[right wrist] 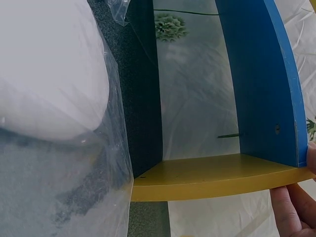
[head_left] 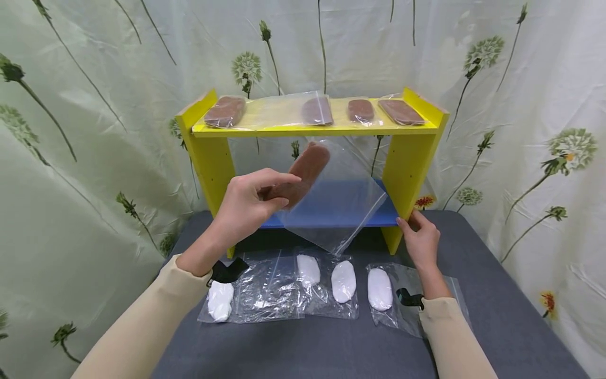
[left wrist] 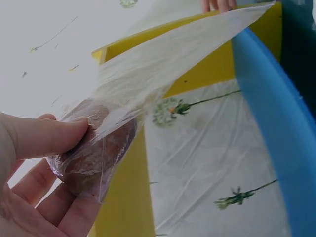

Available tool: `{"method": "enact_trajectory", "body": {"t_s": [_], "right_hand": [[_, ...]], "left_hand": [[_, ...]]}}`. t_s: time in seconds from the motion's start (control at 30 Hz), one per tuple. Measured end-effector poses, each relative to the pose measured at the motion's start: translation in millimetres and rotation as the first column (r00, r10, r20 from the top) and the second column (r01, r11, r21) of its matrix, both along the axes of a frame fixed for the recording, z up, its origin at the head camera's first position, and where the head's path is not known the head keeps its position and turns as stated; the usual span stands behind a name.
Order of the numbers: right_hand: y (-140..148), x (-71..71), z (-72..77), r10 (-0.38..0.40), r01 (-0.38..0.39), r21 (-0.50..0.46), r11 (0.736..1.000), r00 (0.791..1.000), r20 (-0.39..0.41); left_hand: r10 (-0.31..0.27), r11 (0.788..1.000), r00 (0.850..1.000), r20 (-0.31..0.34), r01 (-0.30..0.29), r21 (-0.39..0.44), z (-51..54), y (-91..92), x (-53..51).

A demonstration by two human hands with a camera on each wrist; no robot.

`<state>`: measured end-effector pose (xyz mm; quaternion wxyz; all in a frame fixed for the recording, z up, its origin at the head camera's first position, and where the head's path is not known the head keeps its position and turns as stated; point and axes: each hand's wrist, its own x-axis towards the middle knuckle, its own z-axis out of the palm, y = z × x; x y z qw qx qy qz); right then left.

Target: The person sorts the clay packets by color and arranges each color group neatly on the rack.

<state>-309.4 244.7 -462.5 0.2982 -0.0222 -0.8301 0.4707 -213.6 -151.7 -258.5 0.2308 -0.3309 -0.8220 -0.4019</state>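
Observation:
My left hand (head_left: pixel 248 202) pinches a brown oval piece (head_left: pixel 310 167) inside a clear zip bag (head_left: pixel 338 200), held in front of the shelf's opening. In the left wrist view, the thumb and fingers of the left hand (left wrist: pixel 44 163) grip the brown piece (left wrist: pixel 111 143), and the loose part of the bag (left wrist: pixel 163 59) stretches away toward the upper right. My right hand (head_left: pixel 421 237) holds the edge of the yellow right side panel (head_left: pixel 411 168) near the blue shelf (head_left: pixel 379 213). The right wrist view shows fingers of the right hand (right wrist: pixel 291 207) against that yellow panel (right wrist: pixel 212 182).
Several bagged brown pieces (head_left: pixel 361 110) lie on the yellow top shelf (head_left: pixel 270 113). On the dark table (head_left: pixel 284 347), in front of the unit, are clear bags with several white oval pieces (head_left: pixel 380 289). A flowered curtain (head_left: pixel 71 158) hangs behind.

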Motion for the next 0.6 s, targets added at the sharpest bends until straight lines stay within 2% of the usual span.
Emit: {"method": "enact_trajectory", "body": {"t_s": [0.13, 0.33, 0.47, 0.6], "right_hand": [[0, 0.6, 0.2, 0.004, -0.004, -0.001, 1.000, 1.000, 0.000], [0, 0.7, -0.7, 0.005, -0.005, 0.001, 1.000, 1.000, -0.004], [0, 0.7, -0.2, 0.009, -0.009, 0.004, 1.000, 1.000, -0.005], [1, 0.8, 0.7, 0.013, -0.013, 0.005, 1.000, 1.000, -0.014]], "left_hand": [[-0.017, 0.998, 1.000, 0.001, 0.017, 0.053, 16.6, 2.2, -5.9], [-0.021, 0.985, 0.999, 0.028, 0.016, 0.171, 48.7, 4.9, -19.2], [-0.034, 0.965, 0.997, 0.063, 0.016, 0.261, 70.7, 3.1, -31.0], [-0.034, 0.932, 0.992, 0.122, -0.013, 0.363, 90.7, 0.2, -45.0]]}}
